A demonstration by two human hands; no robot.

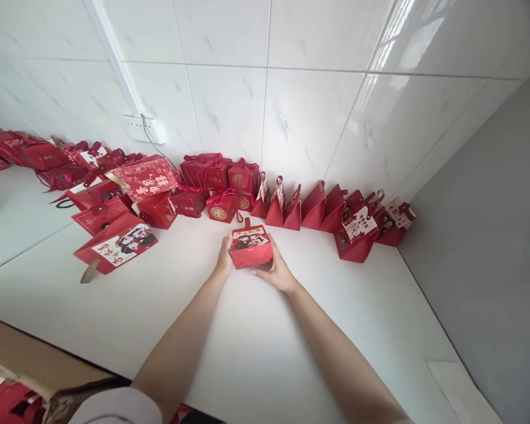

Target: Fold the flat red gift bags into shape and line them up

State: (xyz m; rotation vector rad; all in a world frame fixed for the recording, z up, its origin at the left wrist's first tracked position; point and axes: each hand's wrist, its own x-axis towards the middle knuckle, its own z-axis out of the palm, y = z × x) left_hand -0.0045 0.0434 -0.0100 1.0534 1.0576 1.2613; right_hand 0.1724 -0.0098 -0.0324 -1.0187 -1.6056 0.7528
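Observation:
Between both hands is a small red gift box (251,253) with a printed picture on its sloping top and a short ribbon loop at its upper end. My left hand (225,258) presses on its left side, the fingers partly hidden behind it. On the right side, my right hand (279,268) grips the same box, thumb stretched along its lower front edge. The box is over the white table in front of the row of red boxes; whether it touches the tabletop I cannot tell.
Ribbon-tied red boxes (205,172) are stacked against the tiled wall. Pointed red boxes (291,207) line up to the right, ending near a grey partition (481,235). More red boxes (119,242) lie at the left. A cardboard carton (39,359) stands at the lower left, below a wall socket (143,129).

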